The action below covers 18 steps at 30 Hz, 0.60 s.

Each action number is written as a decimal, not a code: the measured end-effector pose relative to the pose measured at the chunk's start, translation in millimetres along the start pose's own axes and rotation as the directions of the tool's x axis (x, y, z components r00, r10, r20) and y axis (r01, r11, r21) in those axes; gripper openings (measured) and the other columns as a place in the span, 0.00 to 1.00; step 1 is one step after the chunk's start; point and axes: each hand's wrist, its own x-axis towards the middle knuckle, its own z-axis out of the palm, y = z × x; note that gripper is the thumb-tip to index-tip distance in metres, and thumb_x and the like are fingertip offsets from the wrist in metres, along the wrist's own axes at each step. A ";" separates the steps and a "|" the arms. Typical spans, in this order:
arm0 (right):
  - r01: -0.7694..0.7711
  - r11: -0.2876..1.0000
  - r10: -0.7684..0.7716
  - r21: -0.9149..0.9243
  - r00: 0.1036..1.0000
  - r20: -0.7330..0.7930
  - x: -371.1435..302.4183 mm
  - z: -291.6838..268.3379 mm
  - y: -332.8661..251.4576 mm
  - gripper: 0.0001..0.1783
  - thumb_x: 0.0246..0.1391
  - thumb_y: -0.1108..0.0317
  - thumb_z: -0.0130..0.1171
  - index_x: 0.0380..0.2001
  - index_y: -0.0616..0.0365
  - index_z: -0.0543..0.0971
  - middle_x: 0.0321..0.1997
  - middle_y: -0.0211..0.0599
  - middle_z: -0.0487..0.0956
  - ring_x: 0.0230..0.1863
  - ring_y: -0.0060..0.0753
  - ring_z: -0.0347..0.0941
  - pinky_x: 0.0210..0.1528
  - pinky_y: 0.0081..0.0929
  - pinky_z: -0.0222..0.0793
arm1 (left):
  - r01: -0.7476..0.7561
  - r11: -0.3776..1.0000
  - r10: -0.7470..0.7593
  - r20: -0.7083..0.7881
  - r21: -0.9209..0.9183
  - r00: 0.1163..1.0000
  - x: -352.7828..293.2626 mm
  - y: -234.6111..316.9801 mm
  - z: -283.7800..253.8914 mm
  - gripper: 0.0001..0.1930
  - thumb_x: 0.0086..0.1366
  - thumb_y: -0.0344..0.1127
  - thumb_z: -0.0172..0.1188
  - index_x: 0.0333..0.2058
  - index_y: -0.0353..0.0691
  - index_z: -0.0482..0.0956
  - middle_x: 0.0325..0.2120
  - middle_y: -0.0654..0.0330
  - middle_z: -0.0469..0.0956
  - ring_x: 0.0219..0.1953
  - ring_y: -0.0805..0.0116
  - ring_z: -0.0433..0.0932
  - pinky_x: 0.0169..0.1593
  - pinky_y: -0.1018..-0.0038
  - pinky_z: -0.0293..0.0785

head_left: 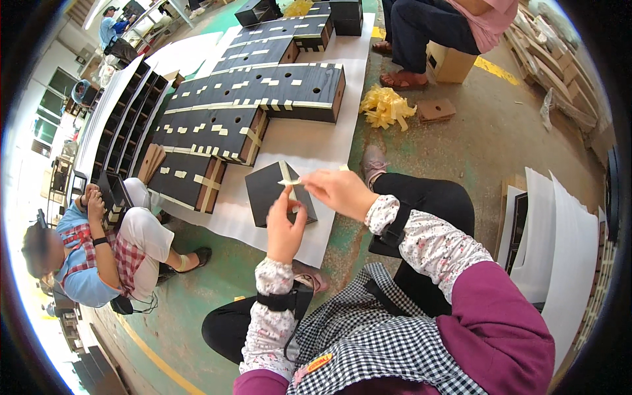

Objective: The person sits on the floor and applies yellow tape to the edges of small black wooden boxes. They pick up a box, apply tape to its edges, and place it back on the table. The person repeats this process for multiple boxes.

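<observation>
Head view, tape (288, 182) indistinct, left hand (284, 230) obscuring box (265, 189)

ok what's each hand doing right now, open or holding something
Left hand: partly curled, index fingertip at the pale tape strip; whether it grips it cannot be told.
Right hand: closed, apparently pinching the strip's end.

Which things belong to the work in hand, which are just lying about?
Seemingly part of it:
pale strip at left hand and right hand
black box beneath
taped black boxes

Probably just lying about:
brown boards
wooden planks
yellow strip heap, possibly related
</observation>
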 end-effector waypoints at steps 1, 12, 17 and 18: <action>-0.203 0.966 0.195 0.161 0.979 0.065 3.2 -4.4 -1.8 0.13 0.56 0.64 0.54 0.43 0.56 0.74 0.31 0.36 0.78 0.24 0.33 0.74 0.26 0.29 0.71 | -0.071 0.946 0.105 -0.091 0.317 0.990 5.0 0.8 3.1 0.31 0.60 0.43 0.57 0.59 0.37 0.61 0.43 0.55 0.72 0.48 0.60 0.69 0.55 0.64 0.60; -0.718 -0.012 0.664 0.696 0.515 0.542 0.1 3.1 3.1 0.17 0.60 0.65 0.51 0.50 0.60 0.73 0.41 0.31 0.78 0.37 0.18 0.74 0.35 0.15 0.66 | -0.255 0.865 0.135 0.289 0.432 0.948 15.7 -43.5 -38.7 0.33 0.53 0.32 0.58 0.59 0.50 0.61 0.62 0.63 0.58 0.66 0.58 0.51 0.66 0.53 0.41; -0.705 0.020 0.688 0.709 0.524 0.502 -1.9 11.9 5.3 0.19 0.58 0.60 0.55 0.49 0.59 0.74 0.41 0.30 0.78 0.38 0.18 0.72 0.39 0.17 0.65 | -0.192 0.891 0.164 0.102 0.412 0.981 28.9 -32.6 -17.7 0.24 0.55 0.36 0.60 0.52 0.47 0.70 0.54 0.58 0.68 0.59 0.57 0.62 0.62 0.58 0.52; -0.700 0.036 0.685 0.713 0.537 0.493 -3.1 14.4 8.4 0.20 0.58 0.59 0.56 0.49 0.59 0.74 0.41 0.30 0.78 0.39 0.18 0.72 0.40 0.18 0.65 | -0.211 0.909 0.229 -0.006 0.359 0.973 35.2 -30.1 -9.3 0.19 0.54 0.38 0.63 0.46 0.46 0.75 0.47 0.58 0.72 0.52 0.57 0.68 0.56 0.62 0.60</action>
